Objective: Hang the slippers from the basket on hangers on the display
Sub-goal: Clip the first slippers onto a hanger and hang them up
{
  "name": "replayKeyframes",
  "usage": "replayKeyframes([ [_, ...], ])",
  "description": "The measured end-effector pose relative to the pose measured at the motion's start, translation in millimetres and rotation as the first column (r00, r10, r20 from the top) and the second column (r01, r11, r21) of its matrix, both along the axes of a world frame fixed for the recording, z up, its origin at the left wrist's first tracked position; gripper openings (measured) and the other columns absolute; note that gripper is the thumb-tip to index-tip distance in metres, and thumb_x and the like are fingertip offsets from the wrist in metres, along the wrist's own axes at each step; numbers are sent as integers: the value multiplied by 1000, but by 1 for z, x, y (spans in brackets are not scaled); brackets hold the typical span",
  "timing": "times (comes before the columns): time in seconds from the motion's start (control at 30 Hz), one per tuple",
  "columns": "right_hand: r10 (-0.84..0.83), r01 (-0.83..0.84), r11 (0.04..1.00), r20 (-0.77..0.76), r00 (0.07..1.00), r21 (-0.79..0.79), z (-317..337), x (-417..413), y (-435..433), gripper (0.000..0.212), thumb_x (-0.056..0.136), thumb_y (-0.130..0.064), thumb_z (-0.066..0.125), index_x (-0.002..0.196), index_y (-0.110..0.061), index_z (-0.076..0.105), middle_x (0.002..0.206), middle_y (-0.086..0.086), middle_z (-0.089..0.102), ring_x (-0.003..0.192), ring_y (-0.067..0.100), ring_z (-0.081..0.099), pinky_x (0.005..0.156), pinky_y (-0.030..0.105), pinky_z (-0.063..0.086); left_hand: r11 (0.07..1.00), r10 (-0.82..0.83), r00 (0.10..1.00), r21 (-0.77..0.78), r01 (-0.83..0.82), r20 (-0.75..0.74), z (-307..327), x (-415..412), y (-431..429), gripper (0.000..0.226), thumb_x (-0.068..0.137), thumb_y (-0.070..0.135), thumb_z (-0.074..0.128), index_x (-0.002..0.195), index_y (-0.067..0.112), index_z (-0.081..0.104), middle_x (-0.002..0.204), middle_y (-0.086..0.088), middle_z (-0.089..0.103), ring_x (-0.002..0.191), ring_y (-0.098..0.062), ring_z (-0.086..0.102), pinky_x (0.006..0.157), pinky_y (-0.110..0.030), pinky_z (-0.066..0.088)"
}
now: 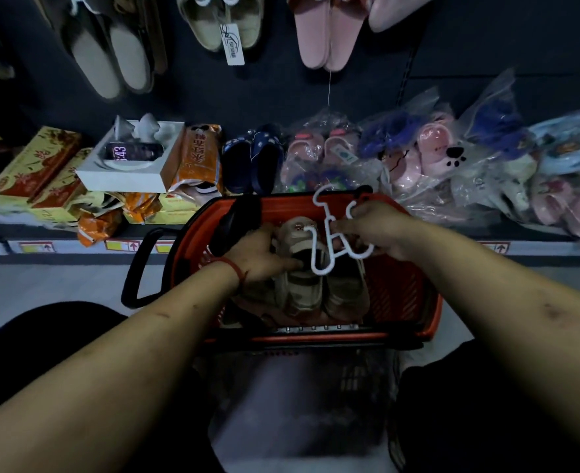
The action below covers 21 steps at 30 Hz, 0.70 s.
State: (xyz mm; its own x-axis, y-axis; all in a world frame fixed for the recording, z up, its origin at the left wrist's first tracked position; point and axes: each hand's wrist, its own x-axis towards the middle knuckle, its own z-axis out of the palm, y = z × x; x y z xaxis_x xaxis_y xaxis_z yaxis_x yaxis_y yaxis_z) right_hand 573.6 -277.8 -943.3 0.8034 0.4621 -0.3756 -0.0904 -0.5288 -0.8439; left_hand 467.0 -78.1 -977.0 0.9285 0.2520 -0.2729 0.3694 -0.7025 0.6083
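A pair of beige and brown slippers (310, 285) lies side by side in the red basket (408, 295) in front of me. My left hand (261, 254) grips the left slipper of the pair, thumb at its opening. My right hand (379, 228) pinches a white plastic hanger (329, 233) just above the slippers. One lower arm of the hanger reaches into the left slipper's opening. The hanger's hook points up over the basket's far rim.
The basket's black handle (141, 268) juts out to the left. A low shelf behind it carries yellow boxes (32, 172), a white box (128, 162), navy clogs (252, 158) and bagged slippers (435, 155). Grey slippers (111, 46) and pink slippers (329, 32) hang on the dark display above.
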Motion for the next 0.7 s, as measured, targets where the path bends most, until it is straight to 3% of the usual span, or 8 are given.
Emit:
replayKeyframes([
  [0.07, 27, -31, 997, -63, 998, -66, -1, -3, -5, 30, 91, -26, 72, 69, -18, 53, 58, -2, 57, 56, 14, 51, 57, 24, 39, 996, -41, 999, 73, 43, -33, -6, -2, -2, 66, 79, 41, 82, 130, 10, 53, 127, -12, 62, 116, -29, 60, 94, -33, 47],
  [0.17, 2, -12, 992, -78, 997, -123, 1, -6, -9, 30, 92, -26, 72, 70, -16, 54, 56, -3, 56, 55, 14, 48, 53, 24, 39, 996, -50, 999, 77, 50, 2, -13, -3, -9, 54, 91, 32, 72, 134, 5, 53, 130, -17, 63, 120, -34, 60, 92, -28, 42],
  [0.3, -68, 56, 991, -93, 993, -122, 2, -9, -13, 22, 94, -24, 69, 77, -13, 59, 66, 4, 60, 49, 15, 50, 48, 21, 38, 996, -10, 1000, 91, 7, 29, -18, -2, -8, 38, 97, 34, 64, 122, 5, 62, 119, -14, 68, 113, -31, 63, 79, -22, 37],
  [0.43, -90, 70, 986, -127, 988, -153, -6, -9, -17, 19, 94, -21, 69, 80, -12, 59, 68, 5, 59, 54, 18, 52, 49, 23, 37, 992, -38, 997, 125, 30, 63, -21, 1, -6, 39, 101, 37, 56, 119, 3, 64, 118, -18, 69, 112, -33, 63, 80, -26, 37],
  [0.6, -129, 114, 987, -132, 983, -115, -18, -10, -10, 14, 92, -20, 71, 84, -12, 63, 72, 7, 61, 54, 19, 54, 50, 25, 36, 985, -53, 996, 166, 42, 68, -24, 8, 2, 41, 103, 44, 48, 99, 7, 66, 112, -19, 69, 107, -37, 63, 74, -27, 34],
  [0.7, -121, 104, 988, -148, 982, -116, -10, -5, -12, 14, 93, -21, 70, 85, -12, 64, 74, 8, 65, 51, 19, 58, 45, 22, 38, 983, -62, 996, 179, 51, 58, -25, 12, 4, 42, 104, 39, 49, 106, 1, 67, 114, -21, 68, 109, -39, 62, 76, -31, 36],
])
